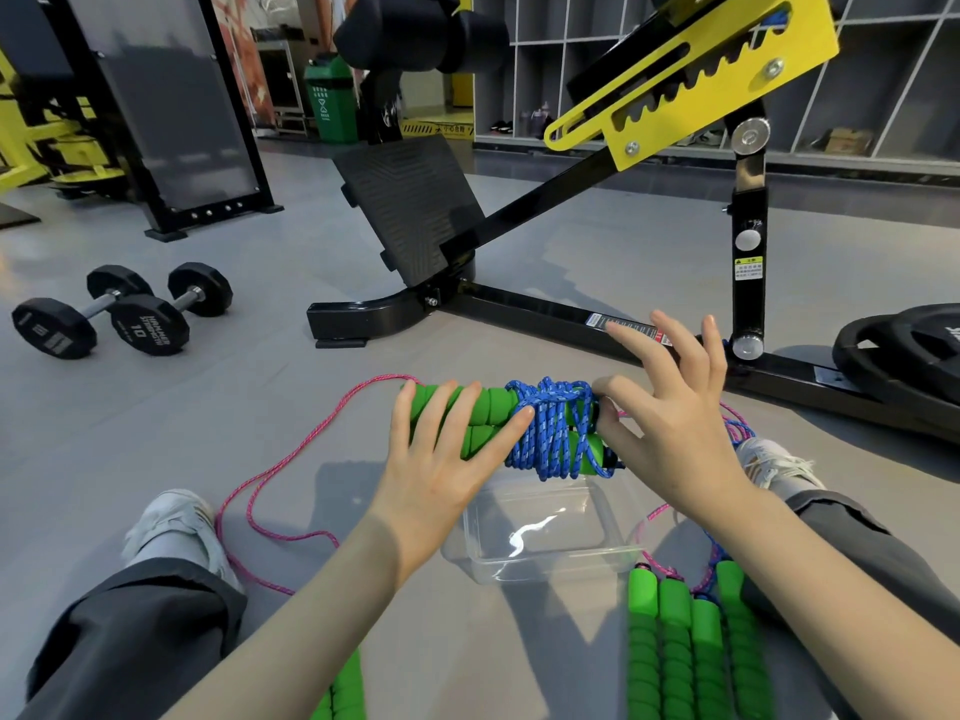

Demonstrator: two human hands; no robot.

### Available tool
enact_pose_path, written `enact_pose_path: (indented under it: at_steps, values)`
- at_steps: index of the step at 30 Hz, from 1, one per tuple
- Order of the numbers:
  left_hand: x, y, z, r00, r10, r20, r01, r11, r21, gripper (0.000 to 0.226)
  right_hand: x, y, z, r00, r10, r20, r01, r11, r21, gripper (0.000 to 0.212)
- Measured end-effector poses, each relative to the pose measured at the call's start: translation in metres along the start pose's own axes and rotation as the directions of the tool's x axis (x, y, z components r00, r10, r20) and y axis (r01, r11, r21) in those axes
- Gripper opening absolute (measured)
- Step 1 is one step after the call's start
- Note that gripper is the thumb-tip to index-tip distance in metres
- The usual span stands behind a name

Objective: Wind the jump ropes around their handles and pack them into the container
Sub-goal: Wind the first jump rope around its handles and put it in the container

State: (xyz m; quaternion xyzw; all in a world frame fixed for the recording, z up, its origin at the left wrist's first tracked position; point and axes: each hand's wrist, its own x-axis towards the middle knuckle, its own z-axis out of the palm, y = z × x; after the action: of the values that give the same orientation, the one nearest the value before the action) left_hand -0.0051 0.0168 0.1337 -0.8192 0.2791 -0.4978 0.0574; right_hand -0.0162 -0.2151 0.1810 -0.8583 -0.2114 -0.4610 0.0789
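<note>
**Wound bundle hanging over the container, cord end not yet secured**

Just nearer than the container point(519, 566), off its right corner, spare handles point(691, 646) are lying side by side and crowding that edge. Above the container's far rim the wound bundle point(550, 433) is being held: the left hand point(441, 459) is curling its fingers over the bare green foam, and the right hand point(670, 433) is pinching the blue cord end between thumb and forefinger, other fingers splayed. If that pinch is easing off before the end is tucked, the coils are likely to spring loose. The bundle also looks nearly as long as the container, so it may catch the rim. Left of the container the pink rope point(249, 506) is trailing, a snag risk. Beyond the container the bench frame point(545, 309) is closing off the far side, while the floor toward the dumbbells point(119, 314) is giving room.
</note>
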Motion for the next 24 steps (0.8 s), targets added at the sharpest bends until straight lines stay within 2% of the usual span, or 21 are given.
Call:
enact_pose_path:
  at_steps: [3,7,11,14,19,22,24]
  values:
    - [0.000,0.000,0.000,1.000,-0.008,0.010,0.008,1.000,-0.001,0.060,0.001,-0.004,-0.003,0.990,0.116,0.077,-0.125,0.983,0.136,0.018]
    - [0.000,0.004,0.001,1.000,0.010,0.006,-0.010,1.000,0.004,0.058,0.000,-0.013,-0.002,0.956,0.251,0.153,-0.287,0.908,0.305,0.030]
    - [0.000,0.004,0.002,1.000,0.022,-0.006,-0.022,1.000,0.012,0.058,0.000,-0.017,0.001,0.905,0.376,0.197,-0.423,0.842,0.335,0.033]
    - [-0.002,0.005,0.004,1.000,0.027,-0.008,-0.027,0.999,0.024,0.058,0.000,-0.023,0.005,0.869,0.449,0.209,-0.495,0.797,0.346,0.024]
    - [-0.005,0.012,0.007,0.999,0.033,0.002,-0.033,0.999,0.031,0.056,-0.009,-0.037,0.016,0.871,0.479,0.112,-0.491,0.836,0.243,0.024]
    - [-0.004,0.016,0.007,0.999,0.037,-0.016,-0.037,0.999,0.034,0.054,-0.008,-0.046,0.016,0.768,0.619,0.165,-0.637,0.715,0.286,0.033]
    - [-0.002,0.019,0.008,0.999,0.024,-0.039,-0.023,0.999,0.023,0.052,-0.007,-0.046,0.016,0.715,0.677,0.174,-0.695,0.660,0.285,0.031]
